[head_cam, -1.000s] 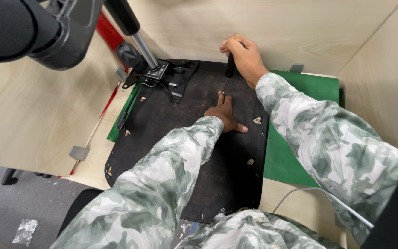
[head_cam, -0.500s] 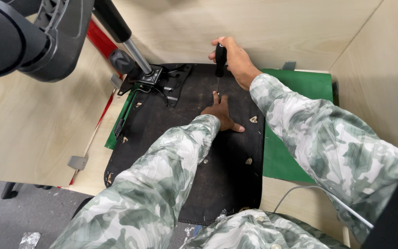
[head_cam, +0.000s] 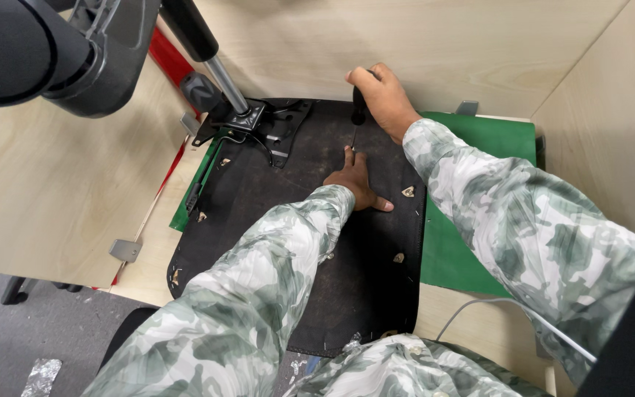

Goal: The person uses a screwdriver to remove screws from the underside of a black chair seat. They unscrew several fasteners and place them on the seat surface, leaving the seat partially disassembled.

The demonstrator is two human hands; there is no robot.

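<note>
A black chair seat base (head_cam: 361, 257) lies upside down on a green mat (head_cam: 479, 140). My right hand (head_cam: 381, 97) grips the black handle of a screwdriver (head_cam: 357, 112), held upright with its tip on the seat base. Just below the tip, my left hand (head_cam: 357, 180) lies flat on the black underside, fingers pointing at the tip. Both arms wear camouflage sleeves.
A metal seat mechanism (head_cam: 266, 121) with a gas-lift column (head_cam: 207, 55) and a dark chair part (head_cam: 38, 51) stands at the upper left. Light wooden panels (head_cam: 420, 44) wall in the bench. A white cable (head_cam: 479, 305) runs at the lower right.
My right hand has turned on the screwdriver handle, rotating it over the same spot. My left hand has stayed flat beside the tip.
</note>
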